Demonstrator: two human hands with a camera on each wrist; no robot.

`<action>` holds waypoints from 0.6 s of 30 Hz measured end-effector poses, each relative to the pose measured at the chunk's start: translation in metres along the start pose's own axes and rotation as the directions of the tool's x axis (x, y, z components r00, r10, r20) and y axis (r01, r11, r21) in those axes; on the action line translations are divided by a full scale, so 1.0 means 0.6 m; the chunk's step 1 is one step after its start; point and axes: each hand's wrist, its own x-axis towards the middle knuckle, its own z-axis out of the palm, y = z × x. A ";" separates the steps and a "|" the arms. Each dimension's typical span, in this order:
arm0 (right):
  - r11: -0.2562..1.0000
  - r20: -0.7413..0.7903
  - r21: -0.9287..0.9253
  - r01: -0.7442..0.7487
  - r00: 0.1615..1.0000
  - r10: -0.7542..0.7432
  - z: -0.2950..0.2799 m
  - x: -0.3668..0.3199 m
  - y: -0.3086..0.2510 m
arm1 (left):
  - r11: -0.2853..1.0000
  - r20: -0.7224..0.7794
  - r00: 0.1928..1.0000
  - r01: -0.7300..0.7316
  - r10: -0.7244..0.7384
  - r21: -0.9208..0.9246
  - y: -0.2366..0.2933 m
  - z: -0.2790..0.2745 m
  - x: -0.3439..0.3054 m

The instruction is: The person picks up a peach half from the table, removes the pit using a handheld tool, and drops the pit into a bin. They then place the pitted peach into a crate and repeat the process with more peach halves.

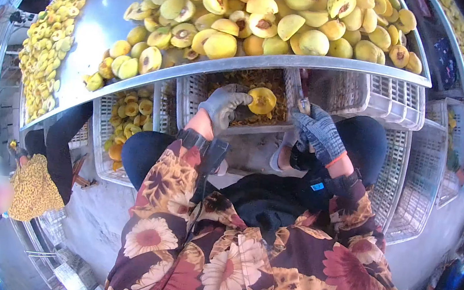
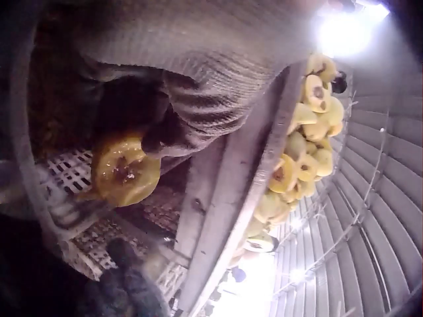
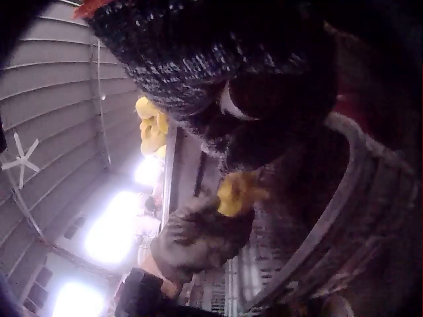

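The left hand (image 1: pixel 222 108), in a grey glove, pinches a yellow fruit half (image 1: pixel 262 100) by its edge, above a crate of scraps. In the left wrist view the brownish hollow of this fruit half (image 2: pixel 125 173) faces the camera, and the gloved left hand (image 2: pixel 205 92) is above it. To the right, the right hand (image 1: pixel 321 134), in a dark knitted glove, grips a small tool (image 1: pixel 304 105) whose tip is hard to make out. The right wrist view shows the right hand (image 3: pixel 225 86) in shadow, near the fruit half (image 3: pixel 230 197).
A metal table (image 1: pixel 236 61) heaped with fruit halves (image 1: pixel 221 45) spans the front. Under its edge stand a scrap crate (image 1: pixel 188 96), a crate holding yellow fruit (image 1: pixel 96 140) at left and white crates (image 1: pixel 379 102) at right. Another person (image 1: pixel 38 188) is at far left.
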 end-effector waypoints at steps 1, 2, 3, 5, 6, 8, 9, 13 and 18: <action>0.996 0.041 0.083 -0.041 0.998 0.038 0.006 -0.004 0.000 | 0.993 0.040 0.998 -0.038 0.043 -0.112 -0.003 0.001 -0.012; 0.983 0.085 0.163 -0.087 0.994 0.074 0.011 -0.006 0.002 | 0.991 0.032 0.997 -0.063 0.067 -0.120 -0.001 0.001 -0.027; 0.974 0.108 0.200 -0.110 0.990 0.090 0.018 -0.004 0.008 | 0.988 0.025 0.995 -0.088 0.092 -0.129 0.011 0.010 -0.050; 0.950 0.135 0.285 -0.126 0.987 0.090 0.027 -0.007 0.015 | 0.978 0.024 0.992 -0.121 0.127 -0.172 0.014 0.014 -0.078; 0.935 0.150 0.327 -0.136 0.984 0.091 0.034 -0.011 0.012 | 0.976 0.036 0.989 -0.136 0.144 -0.168 0.014 0.013 -0.089; 0.914 0.211 0.378 -0.149 0.975 0.072 0.044 -0.027 0.005 | 0.973 0.059 0.983 -0.164 0.175 -0.160 0.016 0.011 -0.107; 0.905 0.236 0.404 -0.131 0.971 0.035 0.051 -0.027 0.010 | 0.976 0.029 0.987 -0.155 0.161 -0.154 0.022 0.016 -0.118; 0.925 0.283 0.370 -0.082 0.959 -0.028 0.071 -0.039 -0.003 | 0.975 -0.004 0.991 -0.134 0.135 -0.180 0.029 0.027 -0.145; 0.913 0.336 0.402 -0.071 0.939 -0.074 0.079 -0.038 -0.012 | 0.961 0.076 0.984 -0.139 0.161 -0.238 0.024 0.013 -0.154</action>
